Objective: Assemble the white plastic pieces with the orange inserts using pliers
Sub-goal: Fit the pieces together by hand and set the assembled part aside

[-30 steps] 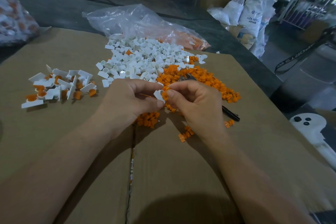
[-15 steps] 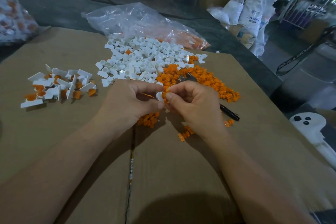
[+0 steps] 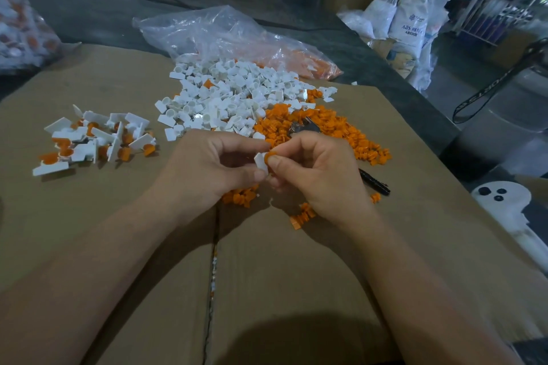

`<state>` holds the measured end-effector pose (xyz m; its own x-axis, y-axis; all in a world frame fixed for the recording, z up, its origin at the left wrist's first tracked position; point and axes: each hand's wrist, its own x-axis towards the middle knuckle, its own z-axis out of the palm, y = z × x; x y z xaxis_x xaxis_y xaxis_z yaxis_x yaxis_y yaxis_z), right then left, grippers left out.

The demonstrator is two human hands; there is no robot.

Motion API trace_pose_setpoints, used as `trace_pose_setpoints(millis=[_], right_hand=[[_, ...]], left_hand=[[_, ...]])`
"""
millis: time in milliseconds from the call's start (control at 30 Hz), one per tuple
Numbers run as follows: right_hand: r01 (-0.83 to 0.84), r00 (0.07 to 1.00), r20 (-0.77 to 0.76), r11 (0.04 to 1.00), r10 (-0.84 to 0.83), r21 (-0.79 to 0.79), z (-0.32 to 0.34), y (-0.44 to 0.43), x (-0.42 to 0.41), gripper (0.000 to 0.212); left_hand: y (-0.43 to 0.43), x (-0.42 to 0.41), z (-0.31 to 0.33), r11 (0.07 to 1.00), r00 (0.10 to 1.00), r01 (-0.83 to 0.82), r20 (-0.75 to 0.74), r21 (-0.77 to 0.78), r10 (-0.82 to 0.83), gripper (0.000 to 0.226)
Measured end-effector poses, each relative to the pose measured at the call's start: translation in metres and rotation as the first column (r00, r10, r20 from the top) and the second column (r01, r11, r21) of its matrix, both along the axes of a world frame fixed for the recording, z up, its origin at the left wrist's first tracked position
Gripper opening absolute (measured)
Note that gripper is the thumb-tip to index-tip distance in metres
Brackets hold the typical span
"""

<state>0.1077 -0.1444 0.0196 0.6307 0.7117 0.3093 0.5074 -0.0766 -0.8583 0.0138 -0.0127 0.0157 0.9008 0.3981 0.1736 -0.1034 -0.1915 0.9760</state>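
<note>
left hand (image 3: 207,169): thumb and forefinger pinched a white plastic piece (image 3: 261,161) above the cardboard (image 3: 296,275).
right hand (image 3: 320,175): pinched an orange insert (image 3: 270,155) against that piece.
pliers (image 3: 305,126): lay in the orange insert pile (image 3: 341,133), just behind the right hand.
white piece pile (image 3: 231,92): adjoined the orange pile.
assembled pieces (image 3: 95,139): well left.

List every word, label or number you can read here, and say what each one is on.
"ABS RESIN": on the white sack, upper right.
"ABS RES", cut off: near that sack's top.
The sack's logo and the line beneath the name: too blurred to read.
"SPORTS", probably: white letters on the black strap, right.
No print shows on the white piece, orange insert or pliers.
</note>
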Motion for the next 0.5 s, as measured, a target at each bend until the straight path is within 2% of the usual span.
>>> trace_pose_setpoints(millis=[167, 300, 400, 500], right_hand=[[-0.027, 0.999, -0.03, 0.999, 0.026, -0.028, -0.0008, -0.0011, 0.0021, 0.012], [-0.042, 0.995, -0.094, 0.999, 0.044, 0.022, 0.0012, -0.0014, 0.0027, 0.01], [-0.012, 0.995, -0.104, 1.0, 0.014, 0.018, 0.0021, -0.0005, 0.0022, 0.014], [0.023, 0.995, -0.092, 1.0, -0.023, -0.008, 0.002, 0.0009, 0.0024, 0.023]], left_hand=[[-0.0004, -0.0012, 0.0002, 0.999, 1.0, 0.004, -0.022, 0.055, -0.003, 0.034], [-0.001, 0.0009, 0.0021, 0.999, 1.0, -0.011, 0.023, 0.042, 0.01, 0.041], [-0.001, 0.002, 0.0038, 0.999, 0.999, -0.024, 0.031, -0.024, 0.025, 0.033], [-0.0007, 0.0019, 0.0048, 0.999, 0.999, -0.028, 0.022, -0.02, 0.029, 0.03]])
